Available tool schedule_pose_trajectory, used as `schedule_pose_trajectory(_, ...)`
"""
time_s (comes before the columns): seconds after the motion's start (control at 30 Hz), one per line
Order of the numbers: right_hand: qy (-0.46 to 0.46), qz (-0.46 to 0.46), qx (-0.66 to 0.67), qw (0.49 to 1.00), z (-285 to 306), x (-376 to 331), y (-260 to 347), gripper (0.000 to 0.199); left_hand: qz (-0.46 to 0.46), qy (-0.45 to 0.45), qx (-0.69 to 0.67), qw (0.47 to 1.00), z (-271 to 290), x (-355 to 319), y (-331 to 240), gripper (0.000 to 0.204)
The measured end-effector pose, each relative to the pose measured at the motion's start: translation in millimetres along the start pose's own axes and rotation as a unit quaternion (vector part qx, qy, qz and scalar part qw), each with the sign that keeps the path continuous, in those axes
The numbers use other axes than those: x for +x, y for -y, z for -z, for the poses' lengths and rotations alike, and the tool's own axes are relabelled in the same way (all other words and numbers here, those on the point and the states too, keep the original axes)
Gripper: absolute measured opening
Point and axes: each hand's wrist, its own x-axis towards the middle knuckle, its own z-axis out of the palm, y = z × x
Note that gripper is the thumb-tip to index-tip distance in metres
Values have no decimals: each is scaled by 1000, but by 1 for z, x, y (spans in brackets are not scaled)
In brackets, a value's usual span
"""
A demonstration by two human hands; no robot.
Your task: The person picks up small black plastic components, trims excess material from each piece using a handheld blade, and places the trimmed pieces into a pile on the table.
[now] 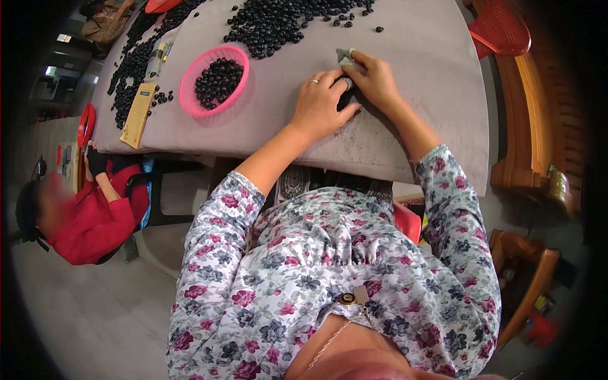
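My left hand [322,106], with a ring on one finger, rests at the table with its fingers curled and closed; what they hold is mostly hidden. Dark material [346,98] shows between its thumb and fingers. Close beside it, my right hand [377,80] pinches a small grey piece [344,56], perhaps cloth or paper, between thumb and fingers. The two hands nearly meet at their fingertips. To their left stands a pink plastic basket [184,95] with black round beads or nuts [218,82] in it. A large spread of the same black pieces [269,28] lies beyond the basket.
The grey cloth-covered table [266,133] has dark specks near my hands. A tan envelope-like packet [138,115] and a clear packet [158,58] lie left. A co-worker in red [95,221] sits at the left. Red plastic chair [503,30] and wooden furniture [532,114] stand right.
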Motion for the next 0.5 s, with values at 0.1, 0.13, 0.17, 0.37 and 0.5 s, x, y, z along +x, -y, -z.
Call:
schedule_pose_trajectory(0.1, 2, -1, 1, 1000, 19, -2, 22, 40, -17, -25, -19, 999, 16, 3, -12, 43)
schedule_pose_trajectory(0.13, 9, -11, 13, 1000, 25, 0, 26, 40, -26, -34, -26, 999, 19, 6, -15, 43)
schedule_pose_trajectory(0.17, 16, -22, 28, 999, 29, 1, 30, 40, -34, -71, -53, 996, 19, 9, -14, 37)
schedule_pose_trajectory(0.37, 56, -22, 38, 997, 49, 2, 59, 41, 71, -206, -180, 959, 51, 24, 2, 27)
schedule_pose_trajectory(0.5, 50, -33, 66, 996, 50, 5, 69, 41, 101, -309, 10, 945, 71, 70, 58, 44)
